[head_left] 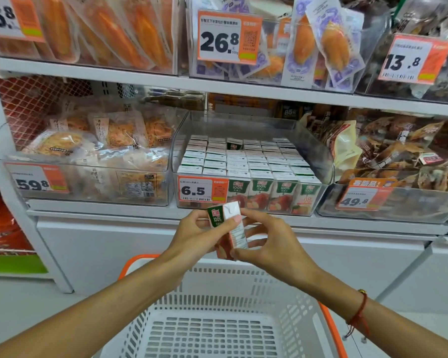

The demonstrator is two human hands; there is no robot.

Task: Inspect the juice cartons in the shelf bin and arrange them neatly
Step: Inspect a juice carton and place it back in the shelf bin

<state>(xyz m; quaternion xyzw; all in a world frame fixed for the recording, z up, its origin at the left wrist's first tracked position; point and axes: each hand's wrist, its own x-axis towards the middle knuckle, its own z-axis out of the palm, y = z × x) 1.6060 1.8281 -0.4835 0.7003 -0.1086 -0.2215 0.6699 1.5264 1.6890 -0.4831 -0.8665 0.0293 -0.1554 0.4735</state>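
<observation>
I see one small juice carton held up in front of the shelf, below the clear bin it belongs in. My left hand curls its fingers around the carton's upper part, thumb on the white side panel. My right hand pinches its lower end between thumb and fingers. The carton tilts, its top leaning left. In the bin, cartons stand upright in tight rows; one at the back sits raised and crooked. A white basket with orange trim waits under my arms. I judge the carton light and fairly stiff (though its walls would dent if squeezed), so I would hold the flat sides near the corners.
</observation>
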